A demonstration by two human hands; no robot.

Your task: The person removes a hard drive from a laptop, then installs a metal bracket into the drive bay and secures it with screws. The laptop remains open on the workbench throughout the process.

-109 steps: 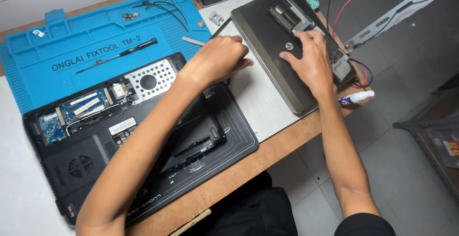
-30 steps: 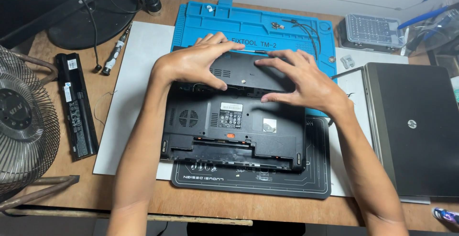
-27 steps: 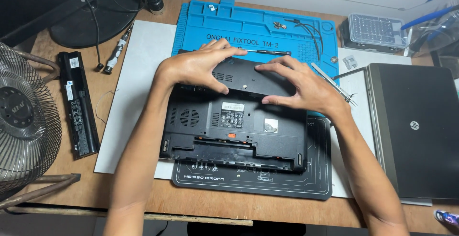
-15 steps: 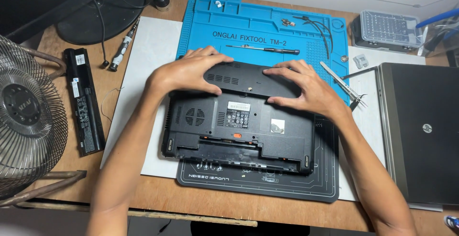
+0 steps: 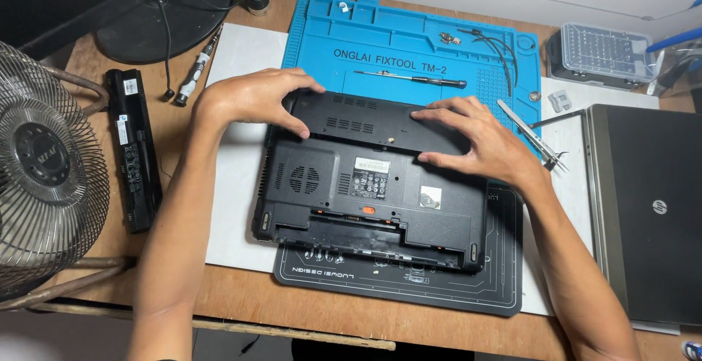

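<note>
A black laptop (image 5: 369, 196) lay upside down, its underside facing up, partly on a dark work mat (image 5: 409, 288) and partly on a white sheet (image 5: 234, 207) in the middle of the wooden desk (image 5: 241, 302). Across its far edge sat a long black access cover (image 5: 373, 121) with vent slots. The left hand (image 5: 252, 98) rested at the cover's left end, fingers spread and curled down onto the corner, pressing rather than gripping anything. The right hand (image 5: 482, 142) lay flat on the cover's right end, fingers splayed and extended leftward, closed around nothing. Just beyond the laptop lay a blue repair mat (image 5: 409, 39) carrying a thin screwdriver (image 5: 409, 78) and some loose black wires (image 5: 497, 43). Tweezers (image 5: 537, 136) lay just beside the right hand. To the right sat a closed grey laptop (image 5: 647, 207), with a clear bit case (image 5: 603, 52) behind it. To the left lay a black battery pack (image 5: 131, 149), another screwdriver (image 5: 196, 69), and a wire-caged fan (image 5: 44, 171) at the desk's edge.
</note>
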